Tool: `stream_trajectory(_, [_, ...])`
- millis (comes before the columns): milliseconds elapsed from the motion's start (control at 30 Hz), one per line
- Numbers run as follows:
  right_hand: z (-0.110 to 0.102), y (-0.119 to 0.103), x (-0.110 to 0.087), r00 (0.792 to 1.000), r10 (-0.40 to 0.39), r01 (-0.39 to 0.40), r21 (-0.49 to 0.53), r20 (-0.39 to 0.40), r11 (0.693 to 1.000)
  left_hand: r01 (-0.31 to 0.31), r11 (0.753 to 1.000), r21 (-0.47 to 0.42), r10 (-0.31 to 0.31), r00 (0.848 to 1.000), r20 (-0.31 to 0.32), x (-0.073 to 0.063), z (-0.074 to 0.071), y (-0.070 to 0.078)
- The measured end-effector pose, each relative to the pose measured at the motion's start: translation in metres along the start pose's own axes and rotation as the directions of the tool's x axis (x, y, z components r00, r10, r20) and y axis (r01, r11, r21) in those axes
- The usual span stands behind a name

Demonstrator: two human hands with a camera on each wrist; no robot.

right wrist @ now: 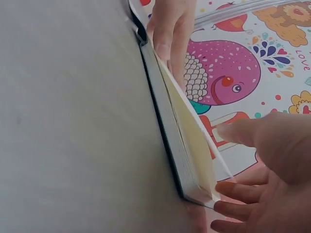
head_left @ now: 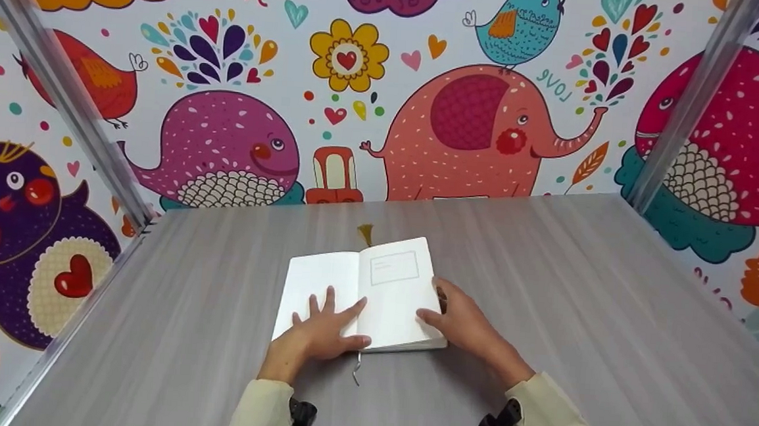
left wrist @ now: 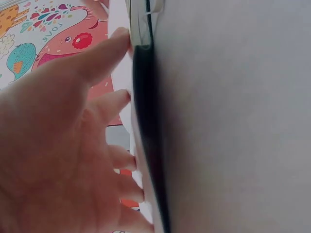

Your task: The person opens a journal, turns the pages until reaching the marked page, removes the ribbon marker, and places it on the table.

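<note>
An opened notebook (head_left: 386,315) with white pages lies on the table. A rectangular printed frame marks its right page. My left hand (head_left: 326,333) rests on the left page with fingers spread, its thumb and index finger reaching past the centre fold. At the notebook's right edge is my right hand (head_left: 468,320), thumb over the right page and the other fingers along the side. In the right wrist view, the upper leaf (right wrist: 187,111) stands slightly raised off the page block (right wrist: 170,126), near the right hand's extended fingers (right wrist: 243,191). A dark cover (left wrist: 146,107) edge shows in the left wrist view.
The grey wood-grain table (head_left: 204,281) extends around the notebook. A gold tassel (head_left: 366,233) protrudes at its top, and a thin ribbon (head_left: 357,370) hangs out below. Patterned wall panels (head_left: 226,138) with metal posts (head_left: 689,100) enclose the back and sides.
</note>
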State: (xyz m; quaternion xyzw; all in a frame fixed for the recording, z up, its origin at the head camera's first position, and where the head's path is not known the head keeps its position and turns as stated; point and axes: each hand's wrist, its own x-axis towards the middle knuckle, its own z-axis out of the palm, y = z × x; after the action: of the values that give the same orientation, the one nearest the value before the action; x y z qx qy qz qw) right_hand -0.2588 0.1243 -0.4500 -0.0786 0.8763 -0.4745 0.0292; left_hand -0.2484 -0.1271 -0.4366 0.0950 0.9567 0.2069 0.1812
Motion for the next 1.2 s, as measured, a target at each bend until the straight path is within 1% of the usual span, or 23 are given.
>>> stream_trajectory(167, [-0.002, -0.002, 0.002, 0.995, 0.072, -0.067, 0.065, -0.068, 0.996, -0.011, 1.0, 0.007, 0.011, 1.0, -0.002, 0.001, 0.001, 0.0])
stream_trajectory(267, [-0.005, -0.002, 0.003, 0.993, 0.09, -0.084, 0.08, -0.076, 0.993, -0.012, 1.0, 0.018, 0.012, 1.0, -0.004, 0.002, 0.002, -0.001])
stream_trajectory(333, [-0.006, -0.002, 0.003, 0.992, 0.102, -0.095, 0.094, -0.069, 0.991, -0.01, 1.0, 0.025, 0.01, 1.0, -0.005, 0.002, 0.002, -0.001])
stream_trajectory(467, [-0.009, -0.002, 0.003, 0.99, 0.135, -0.129, 0.144, -0.032, 0.981, -0.004, 1.0, 0.023, 0.004, 1.0, -0.004, 0.001, 0.002, -0.002])
stream_trajectory(567, [-0.011, 0.0, 0.003, 0.986, 0.169, -0.166, 0.193, 0.002, 0.967, -0.004, 1.0, 0.018, 0.004, 1.0, -0.002, 0.001, 0.001, -0.001])
stream_trajectory(767, [-0.013, 0.003, 0.004, 0.977, 0.202, -0.213, 0.262, 0.068, 0.941, 0.001, 1.0, 0.022, -0.001, 1.0, -0.005, 0.001, 0.0, -0.002])
stream_trajectory(933, [-0.013, 0.005, 0.002, 0.972, 0.221, -0.235, 0.278, 0.08, 0.931, 0.001, 1.0, 0.026, 0.0, 1.0, -0.006, 0.0, 0.001, -0.002])
stream_trajectory(1200, [-0.014, 0.004, 0.001, 0.971, 0.225, -0.238, 0.288, 0.076, 0.927, -0.007, 1.0, 0.01, 0.007, 1.0, -0.004, -0.001, 0.0, -0.001])
